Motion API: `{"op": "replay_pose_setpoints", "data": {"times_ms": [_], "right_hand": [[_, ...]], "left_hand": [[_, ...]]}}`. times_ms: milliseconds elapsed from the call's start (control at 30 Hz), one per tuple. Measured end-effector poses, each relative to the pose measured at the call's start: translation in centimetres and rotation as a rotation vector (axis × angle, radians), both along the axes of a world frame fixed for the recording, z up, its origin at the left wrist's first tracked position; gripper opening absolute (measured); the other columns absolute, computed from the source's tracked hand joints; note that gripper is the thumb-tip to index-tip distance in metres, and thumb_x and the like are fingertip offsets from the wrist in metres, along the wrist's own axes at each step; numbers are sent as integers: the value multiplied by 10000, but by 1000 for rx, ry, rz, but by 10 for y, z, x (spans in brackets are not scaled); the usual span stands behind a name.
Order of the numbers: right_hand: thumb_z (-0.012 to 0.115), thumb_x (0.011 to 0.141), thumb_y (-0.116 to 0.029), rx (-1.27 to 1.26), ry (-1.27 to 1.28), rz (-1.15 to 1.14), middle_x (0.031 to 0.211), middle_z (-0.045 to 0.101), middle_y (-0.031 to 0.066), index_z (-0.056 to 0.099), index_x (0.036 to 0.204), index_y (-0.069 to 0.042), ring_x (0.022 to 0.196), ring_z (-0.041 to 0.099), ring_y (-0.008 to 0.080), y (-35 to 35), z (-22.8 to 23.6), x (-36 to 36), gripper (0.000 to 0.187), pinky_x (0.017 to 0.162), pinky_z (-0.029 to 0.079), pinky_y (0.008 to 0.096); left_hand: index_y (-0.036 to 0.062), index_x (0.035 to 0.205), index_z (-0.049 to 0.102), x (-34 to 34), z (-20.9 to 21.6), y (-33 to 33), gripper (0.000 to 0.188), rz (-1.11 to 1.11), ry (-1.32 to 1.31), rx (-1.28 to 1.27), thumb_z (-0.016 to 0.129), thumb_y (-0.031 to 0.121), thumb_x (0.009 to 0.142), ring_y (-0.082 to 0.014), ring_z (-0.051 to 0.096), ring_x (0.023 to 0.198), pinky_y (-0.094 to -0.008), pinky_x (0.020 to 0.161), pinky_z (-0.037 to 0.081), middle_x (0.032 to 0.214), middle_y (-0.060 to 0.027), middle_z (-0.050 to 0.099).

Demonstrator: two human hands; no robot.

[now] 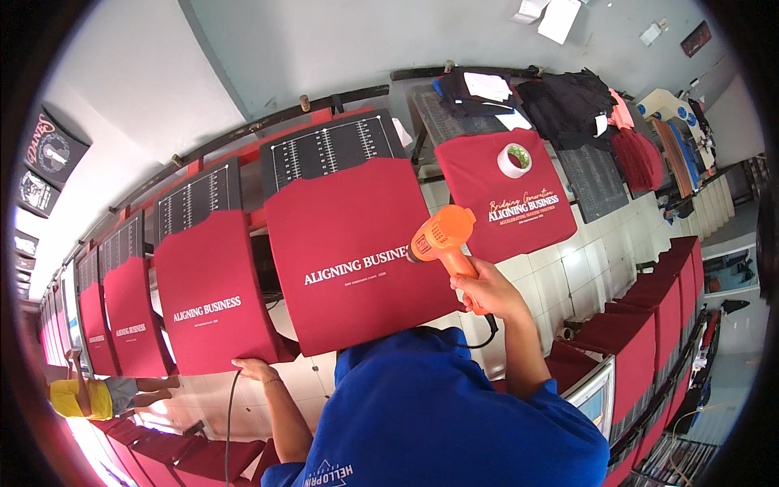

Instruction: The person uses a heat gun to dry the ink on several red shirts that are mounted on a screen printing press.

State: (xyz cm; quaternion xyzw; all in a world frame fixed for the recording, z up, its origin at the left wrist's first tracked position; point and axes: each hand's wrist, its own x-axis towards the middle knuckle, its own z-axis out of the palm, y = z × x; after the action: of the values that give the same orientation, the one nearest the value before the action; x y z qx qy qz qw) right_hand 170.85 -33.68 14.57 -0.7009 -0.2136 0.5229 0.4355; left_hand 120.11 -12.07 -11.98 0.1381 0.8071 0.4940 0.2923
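My right hand (492, 290) is wrapped round the handle of an orange heat gun (444, 234). Its nozzle points left, above the white print of a dark red shirt (349, 219) stretched over a board in front of me. By the lower edge of the neighbouring red shirt (207, 272), my left hand (256, 370) is closed on a black power cord (230, 414), which hangs down from the fingers. Another red shirt (479, 187), with gold and white lettering, lies to the right. On it rests a roll of tape (514, 161).
More shirt-covered boards (136, 316) run off to the left. Stacks of black garments (568, 101) lie at the back right. Another row of red shirts (633, 341) stands behind me on the right. A person in a yellow top (71, 398) is at the far left.
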Motion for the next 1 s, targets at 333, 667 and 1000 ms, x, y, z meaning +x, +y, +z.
{"op": "replay_pose_setpoints", "data": {"times_ms": [333, 667, 1000], "right_hand": [[637, 906, -221, 49, 11, -25, 721, 548, 15, 516, 1141, 24, 519, 533, 79, -4, -3, -2, 361, 441, 450, 239], [622, 908, -184, 69, -29, -54, 776, 561, 25, 516, 1178, 7, 517, 538, 85, 3, -9, -16, 347, 452, 451, 245], [612, 915, -165, -33, -25, 46, 756, 546, 17, 506, 1186, 16, 512, 539, 84, 8, -1, -11, 343, 463, 471, 253]], "left_hand": [[-192, 1306, 404, 13, 10, 0, 828, 33, 6, 23, 391, 562, 966, -387, 603, 1110, -446, 927, 543, 1284, -316, 525], [-209, 1194, 484, 28, 36, -5, 725, 31, 26, 61, 387, 482, 998, -405, 628, 1025, -458, 881, 544, 1198, -353, 564], [-175, 1208, 453, 19, 23, -2, 659, 84, 70, 49, 418, 450, 1005, -390, 620, 1026, -459, 873, 543, 1212, -337, 547]]}}
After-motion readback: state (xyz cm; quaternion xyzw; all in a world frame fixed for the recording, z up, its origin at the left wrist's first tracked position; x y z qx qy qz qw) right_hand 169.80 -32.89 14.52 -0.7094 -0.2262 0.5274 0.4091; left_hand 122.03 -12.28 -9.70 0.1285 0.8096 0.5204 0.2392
